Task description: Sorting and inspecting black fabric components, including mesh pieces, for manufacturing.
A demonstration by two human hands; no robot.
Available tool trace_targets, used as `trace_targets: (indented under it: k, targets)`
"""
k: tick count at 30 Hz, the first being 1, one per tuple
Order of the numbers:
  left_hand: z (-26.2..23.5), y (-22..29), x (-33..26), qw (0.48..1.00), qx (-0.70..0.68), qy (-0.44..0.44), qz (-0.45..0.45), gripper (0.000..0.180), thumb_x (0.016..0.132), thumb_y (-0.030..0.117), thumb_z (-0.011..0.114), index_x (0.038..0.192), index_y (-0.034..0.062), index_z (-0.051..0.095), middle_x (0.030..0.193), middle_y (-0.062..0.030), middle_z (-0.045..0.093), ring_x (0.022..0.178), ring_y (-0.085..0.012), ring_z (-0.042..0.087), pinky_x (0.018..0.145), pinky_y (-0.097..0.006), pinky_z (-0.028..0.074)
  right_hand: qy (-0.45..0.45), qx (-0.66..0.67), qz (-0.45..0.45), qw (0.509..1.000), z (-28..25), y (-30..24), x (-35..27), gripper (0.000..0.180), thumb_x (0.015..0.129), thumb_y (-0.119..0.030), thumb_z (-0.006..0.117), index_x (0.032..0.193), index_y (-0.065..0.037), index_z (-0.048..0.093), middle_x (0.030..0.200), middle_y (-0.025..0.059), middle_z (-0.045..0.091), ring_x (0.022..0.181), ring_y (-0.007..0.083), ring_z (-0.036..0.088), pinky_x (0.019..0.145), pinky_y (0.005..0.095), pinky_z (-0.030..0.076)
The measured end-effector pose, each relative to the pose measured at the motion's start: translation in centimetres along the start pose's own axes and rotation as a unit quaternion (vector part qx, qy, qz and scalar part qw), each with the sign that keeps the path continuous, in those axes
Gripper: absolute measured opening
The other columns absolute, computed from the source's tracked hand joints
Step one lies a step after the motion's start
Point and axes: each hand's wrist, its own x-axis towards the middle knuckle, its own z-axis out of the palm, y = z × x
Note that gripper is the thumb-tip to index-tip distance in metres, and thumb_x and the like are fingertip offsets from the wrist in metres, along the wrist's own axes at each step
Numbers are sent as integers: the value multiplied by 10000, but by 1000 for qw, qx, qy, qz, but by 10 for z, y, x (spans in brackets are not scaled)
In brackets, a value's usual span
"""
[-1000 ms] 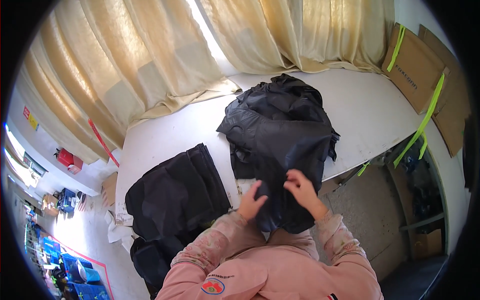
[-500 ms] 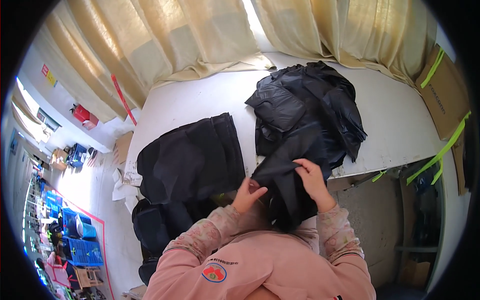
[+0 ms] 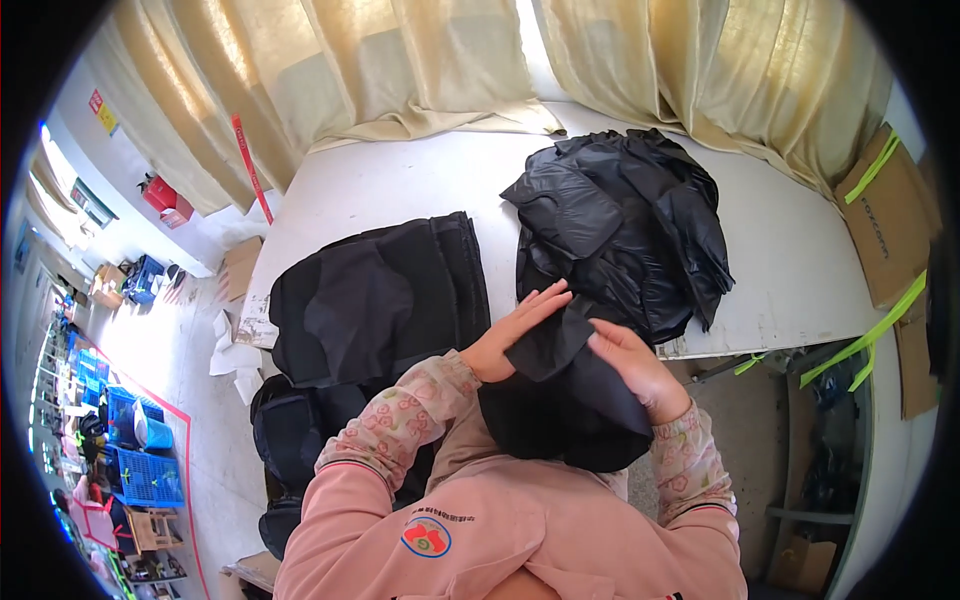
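A piece of black fabric (image 3: 570,410) lies bunched over my lap in front of the table edge, its upper part folded up between my hands. My left hand (image 3: 512,338) rests against its left side, fingers stretched out and lying flat. On the other side my right hand (image 3: 640,372) grips the fabric's edge, thumb on top and fingers curled under. Beyond my hands sits a heap of glossy black plastic bags (image 3: 630,220). To the left is a neat stack of black fabric pieces (image 3: 370,290) at the table's near edge.
The white table (image 3: 400,165) runs back to beige curtains (image 3: 420,60). More black padded pieces (image 3: 290,430) are stacked below the table's left part. At the right stands a cardboard box (image 3: 885,220) with yellow-green straps. Blue crates (image 3: 150,475) are on the floor far left.
My left hand has risen and its fingers have straightened along the fabric. My right hand has moved slightly down and right, and the fabric has drawn toward me, off the bag heap.
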Motion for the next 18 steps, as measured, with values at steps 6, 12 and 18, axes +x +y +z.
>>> trace_targets:
  k: [6, 12, 18]
  targets:
    - [-9, 8, 1, 878, -421, 136, -183, 417, 948, 118, 419, 1347, -2, 448, 1205, -180, 604, 1025, -219, 625, 946, -345, 485, -186, -530, 35, 827, 14, -41, -52, 557, 759, -99, 737, 1249, -19, 484, 1146, 141, 584, 1102, 267, 559, 920, 342, 444]
    - [7, -8, -9, 904, -259, -37, -338, 463, 957, 296, 496, 1289, -25, 526, 1178, -123, 630, 1067, -175, 585, 996, -294, 420, 233, -343, -380, 826, -38, -59, -63, 238, 785, 141, 605, 971, -8, 592, 913, 40, 636, 832, 113, 621, 765, 246, 503]
    - [32, -6, -25, 790, -511, -299, -160, 647, 828, 395, 708, 1269, -41, 526, 1270, -103, 572, 1107, -230, 576, 977, -356, 449, 162, -594, -394, 683, -56, -26, 14, 151, 824, 14, 609, 963, -46, 623, 855, 144, 651, 802, 256, 665, 721, 321, 522]
